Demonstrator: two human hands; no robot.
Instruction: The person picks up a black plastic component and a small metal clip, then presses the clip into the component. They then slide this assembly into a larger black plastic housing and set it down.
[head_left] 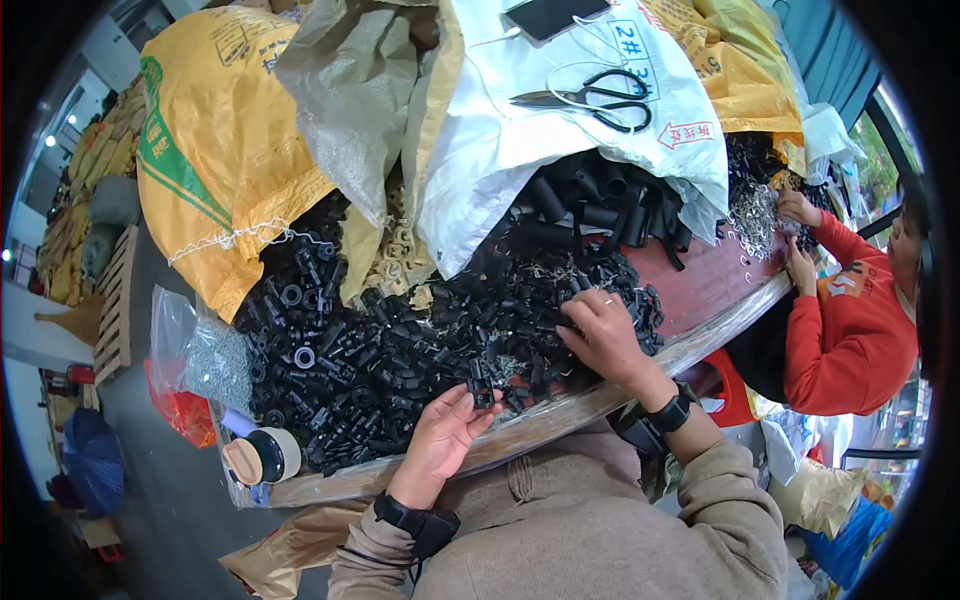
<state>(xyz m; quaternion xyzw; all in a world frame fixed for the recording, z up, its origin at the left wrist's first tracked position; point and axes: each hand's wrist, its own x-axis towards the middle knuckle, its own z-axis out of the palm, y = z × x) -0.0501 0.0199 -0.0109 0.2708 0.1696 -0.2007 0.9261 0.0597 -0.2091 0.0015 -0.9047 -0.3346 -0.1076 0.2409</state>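
Observation:
My left hand [447,432] is closed on a small black plastic fitting [482,384], pinched between thumb and fingertips near the table's front edge. To its right, my right hand [606,338] reaches down to the heap, its fingers bent and drawn together among dark parts. Whatever lies between those fingertips is too small and dark to make out. Around both hands spreads a heap of black plastic parts [345,370], some ring-shaped, mixed with small metal pieces [505,368]. Larger black tubes [600,195] spill from a white woven sack [480,150] behind.
Scissors [590,100] and a phone [555,14] with a white cable lie on the white sack. A yellow sack [225,130] stands left. A lidded jar [268,456] and a bag of small metal pieces [215,360] sit at the left corner. A co-worker in a red top [855,330] handles metal parts at right.

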